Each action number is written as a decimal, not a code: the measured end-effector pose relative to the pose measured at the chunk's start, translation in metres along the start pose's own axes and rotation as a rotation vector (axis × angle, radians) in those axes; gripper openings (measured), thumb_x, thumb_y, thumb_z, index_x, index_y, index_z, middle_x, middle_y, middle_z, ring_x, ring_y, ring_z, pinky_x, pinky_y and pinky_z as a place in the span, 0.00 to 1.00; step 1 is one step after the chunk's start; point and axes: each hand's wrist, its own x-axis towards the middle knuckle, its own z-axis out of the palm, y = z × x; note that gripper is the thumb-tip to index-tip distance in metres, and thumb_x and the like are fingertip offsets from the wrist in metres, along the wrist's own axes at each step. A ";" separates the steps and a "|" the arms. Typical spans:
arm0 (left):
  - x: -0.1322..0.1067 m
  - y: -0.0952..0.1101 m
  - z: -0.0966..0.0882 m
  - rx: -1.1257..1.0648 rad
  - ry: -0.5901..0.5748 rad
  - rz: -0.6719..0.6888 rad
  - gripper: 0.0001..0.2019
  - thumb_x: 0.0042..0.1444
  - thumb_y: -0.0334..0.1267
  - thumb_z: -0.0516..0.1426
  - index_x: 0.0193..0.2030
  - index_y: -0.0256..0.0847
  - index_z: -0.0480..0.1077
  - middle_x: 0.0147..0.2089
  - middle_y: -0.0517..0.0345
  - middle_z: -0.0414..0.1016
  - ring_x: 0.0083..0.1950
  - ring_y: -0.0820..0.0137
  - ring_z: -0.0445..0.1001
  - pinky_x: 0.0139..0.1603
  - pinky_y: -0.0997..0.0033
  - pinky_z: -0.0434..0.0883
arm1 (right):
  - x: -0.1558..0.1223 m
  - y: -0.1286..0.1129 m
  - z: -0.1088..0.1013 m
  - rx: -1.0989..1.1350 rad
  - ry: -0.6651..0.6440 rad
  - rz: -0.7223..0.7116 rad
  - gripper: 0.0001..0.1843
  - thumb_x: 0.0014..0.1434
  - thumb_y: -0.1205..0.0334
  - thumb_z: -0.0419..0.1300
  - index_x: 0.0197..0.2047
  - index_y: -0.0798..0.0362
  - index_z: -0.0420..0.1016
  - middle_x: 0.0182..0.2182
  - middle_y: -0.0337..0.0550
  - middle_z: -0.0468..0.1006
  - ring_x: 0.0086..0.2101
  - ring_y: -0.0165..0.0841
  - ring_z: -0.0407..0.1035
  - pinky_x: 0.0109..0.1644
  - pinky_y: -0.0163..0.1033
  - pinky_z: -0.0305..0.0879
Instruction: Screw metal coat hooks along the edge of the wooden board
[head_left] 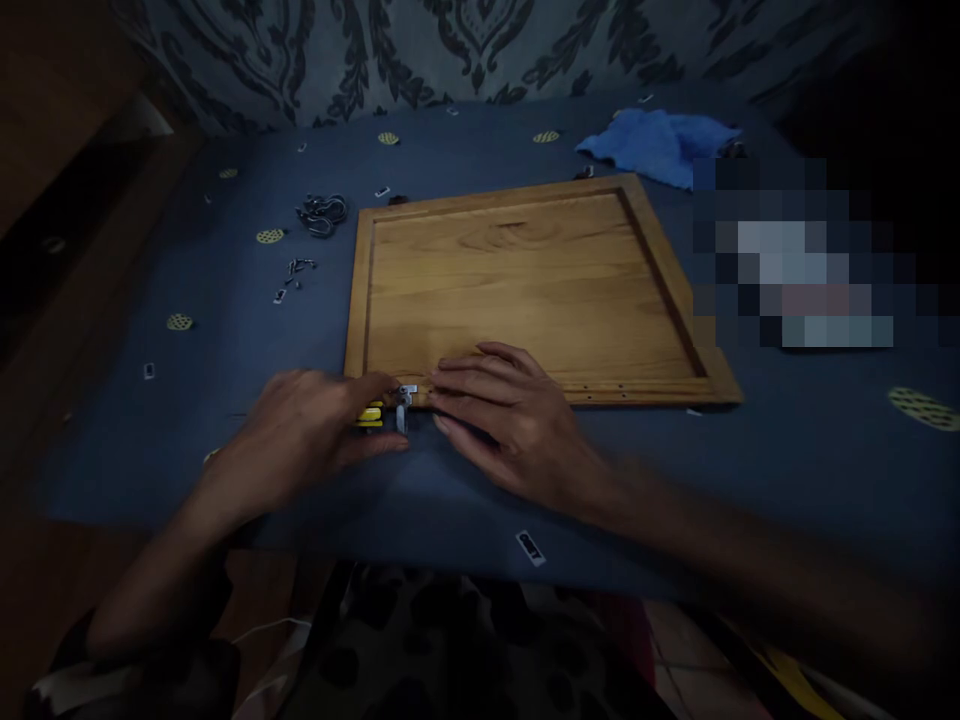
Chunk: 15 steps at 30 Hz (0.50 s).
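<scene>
Left hand (315,425) pinches metal fitting (403,412) at wooden panel (510,285)'s near edge, lower centre; right hand (517,425), fingers extended, just right; panel's long axis left-right.

Room above wooden panel (510,290); metal pieces (322,213), small dark bits (298,266) obstruct left, blue cloth (654,145) far right.

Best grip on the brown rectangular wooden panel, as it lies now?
Probably its left rail and right rail, one hand each, coming from the sides. The panel lies flat, underside hidden, but the raised border around its recessed centre should offer an inner lip. The near rail suits less: left hand and right hand are both there.
</scene>
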 end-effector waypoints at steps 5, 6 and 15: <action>0.002 -0.002 0.002 -0.015 0.017 0.024 0.21 0.64 0.54 0.60 0.59 0.48 0.73 0.41 0.56 0.86 0.38 0.59 0.84 0.32 0.67 0.67 | -0.004 0.003 0.002 0.033 -0.043 -0.024 0.12 0.69 0.64 0.59 0.52 0.52 0.82 0.53 0.47 0.84 0.56 0.43 0.76 0.62 0.56 0.70; 0.002 -0.002 0.002 -0.020 0.030 0.028 0.21 0.64 0.54 0.60 0.59 0.48 0.73 0.41 0.56 0.86 0.37 0.60 0.84 0.32 0.67 0.67 | -0.003 0.003 0.002 0.037 -0.057 -0.032 0.13 0.70 0.64 0.58 0.53 0.52 0.81 0.54 0.47 0.84 0.57 0.43 0.75 0.63 0.57 0.69; 0.003 0.001 -0.002 -0.048 -0.067 -0.062 0.23 0.62 0.53 0.63 0.61 0.51 0.71 0.43 0.58 0.85 0.39 0.60 0.84 0.35 0.67 0.69 | -0.003 0.005 0.005 0.038 -0.118 -0.080 0.16 0.71 0.64 0.57 0.58 0.56 0.78 0.57 0.48 0.82 0.60 0.44 0.72 0.65 0.58 0.66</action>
